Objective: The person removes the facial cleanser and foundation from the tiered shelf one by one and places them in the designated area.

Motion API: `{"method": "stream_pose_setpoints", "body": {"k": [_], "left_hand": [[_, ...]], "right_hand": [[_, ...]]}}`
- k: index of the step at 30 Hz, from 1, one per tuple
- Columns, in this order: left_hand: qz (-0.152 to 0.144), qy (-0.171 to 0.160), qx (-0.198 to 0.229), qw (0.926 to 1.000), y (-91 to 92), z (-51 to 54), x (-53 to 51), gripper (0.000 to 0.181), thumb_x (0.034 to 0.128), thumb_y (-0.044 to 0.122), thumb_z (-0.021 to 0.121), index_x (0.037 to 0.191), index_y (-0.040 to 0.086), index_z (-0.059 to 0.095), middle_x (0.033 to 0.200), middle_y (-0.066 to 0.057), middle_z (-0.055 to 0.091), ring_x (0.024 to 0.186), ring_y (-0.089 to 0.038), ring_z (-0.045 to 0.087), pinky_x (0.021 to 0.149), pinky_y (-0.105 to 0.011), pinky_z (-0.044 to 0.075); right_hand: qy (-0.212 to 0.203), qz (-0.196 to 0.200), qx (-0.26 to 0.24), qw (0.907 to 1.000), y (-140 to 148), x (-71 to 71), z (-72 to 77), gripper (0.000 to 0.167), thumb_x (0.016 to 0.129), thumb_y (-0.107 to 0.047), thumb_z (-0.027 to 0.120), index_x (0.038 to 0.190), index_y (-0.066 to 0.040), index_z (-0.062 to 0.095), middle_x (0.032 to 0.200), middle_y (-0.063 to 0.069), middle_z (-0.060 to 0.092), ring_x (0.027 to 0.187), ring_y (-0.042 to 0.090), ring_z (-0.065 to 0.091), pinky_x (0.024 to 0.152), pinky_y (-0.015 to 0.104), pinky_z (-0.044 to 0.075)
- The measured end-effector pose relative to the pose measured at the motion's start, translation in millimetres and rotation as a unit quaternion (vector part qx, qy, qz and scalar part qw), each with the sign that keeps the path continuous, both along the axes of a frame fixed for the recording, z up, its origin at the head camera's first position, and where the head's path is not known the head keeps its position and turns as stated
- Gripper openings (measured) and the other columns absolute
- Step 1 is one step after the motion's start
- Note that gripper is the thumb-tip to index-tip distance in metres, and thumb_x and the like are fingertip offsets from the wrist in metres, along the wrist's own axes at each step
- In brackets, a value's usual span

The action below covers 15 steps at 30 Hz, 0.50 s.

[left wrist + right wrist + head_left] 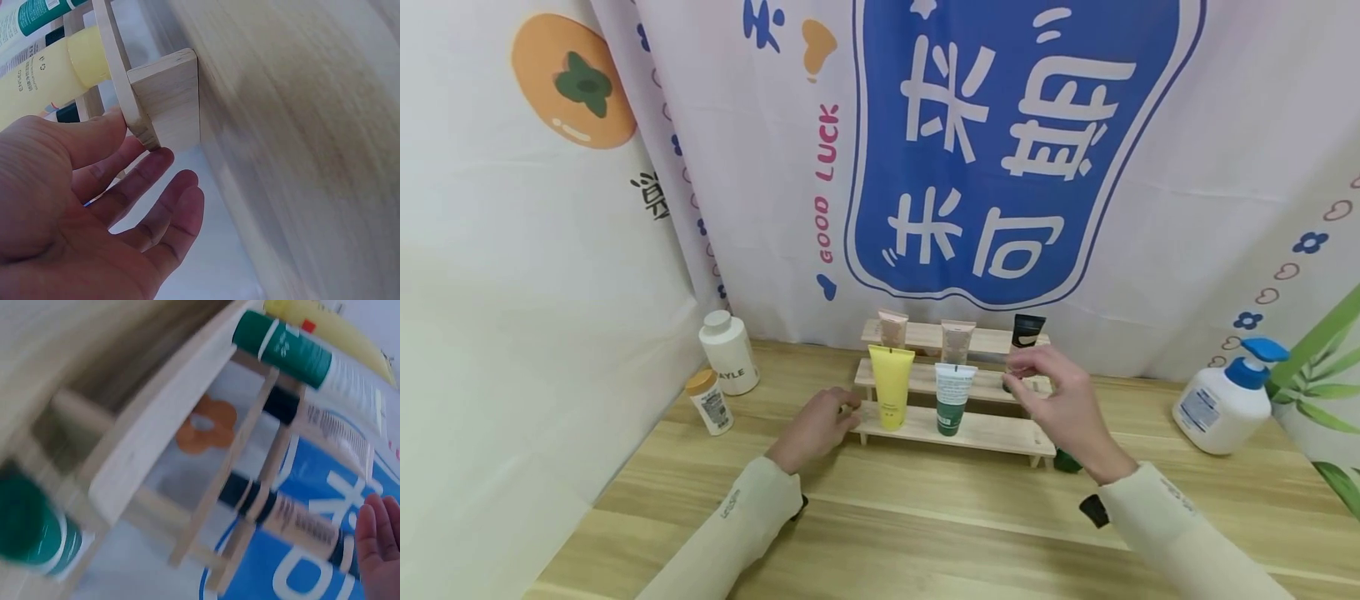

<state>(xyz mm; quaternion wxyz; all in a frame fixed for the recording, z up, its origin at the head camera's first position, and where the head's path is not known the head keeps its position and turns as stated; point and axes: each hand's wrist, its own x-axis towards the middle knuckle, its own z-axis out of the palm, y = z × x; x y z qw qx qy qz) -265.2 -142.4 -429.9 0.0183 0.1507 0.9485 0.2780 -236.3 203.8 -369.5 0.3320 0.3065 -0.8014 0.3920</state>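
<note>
A three-tier wooden rack (985,430) stands on the table, holding several tubes. My left hand (823,427) pinches the left end of its lowest board; the left wrist view shows the thumb on top and fingertips below. On that board stand a yellow tube (891,387) and a white-and-green tube (952,400). Behind them are two pinkish tubes, one left (892,328) and one right (957,342). My right hand (1063,400) is beside a black-and-beige tube (303,526) at the rack's right, its fingers extended near the tube's top. Whether they touch is unclear.
A green-capped container (28,515) is on the table right of the rack. At left stand a white bottle (728,354) and a smaller orange-capped bottle (709,402). A blue-topped pump bottle (1225,404) is at right. A printed curtain (775,250) hangs behind.
</note>
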Motion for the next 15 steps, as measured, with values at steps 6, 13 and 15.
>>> {"method": "stream_pose_setpoints", "body": {"k": [6,13,15], "left_hand": [[-0.003,0.002,0.001,1.0,0.4,0.2,0.6,0.026,0.0926,0.015,0.063,0.117,0.006,0.063,0.122,-0.011,0.058,0.115,-0.028,0.051,0.095,-0.044,0.043],[-0.005,-0.002,0.005,1.0,-0.2,0.6,1.3,0.027,0.0931,0.016,0.062,0.118,0.006,0.063,0.122,-0.012,0.058,0.114,-0.028,0.051,0.094,-0.044,0.043],[-0.005,-0.001,0.004,1.0,-0.2,0.2,0.8,0.027,0.0932,0.016,0.062,0.118,0.006,0.063,0.121,-0.011,0.058,0.113,-0.028,0.052,0.093,-0.043,0.044]], "right_hand": [[-0.025,0.012,0.012,0.9996,-22,-6.7,-11.2,0.032,0.079,-0.005,0.077,0.109,-0.008,0.066,0.106,0.001,0.064,0.087,0.021,0.061,0.076,0.035,0.051],[-0.064,0.024,0.002,0.9976,-36,-8.8,-18.8,0.032,0.081,-0.007,0.075,0.112,-0.009,0.064,0.109,0.001,0.062,0.091,0.018,0.061,0.076,0.031,0.052],[-0.082,0.022,-0.004,0.9964,-39,-8.4,-20.0,0.031,0.083,-0.009,0.074,0.112,-0.011,0.064,0.11,0.0,0.062,0.09,0.015,0.06,0.074,0.031,0.053]]}}
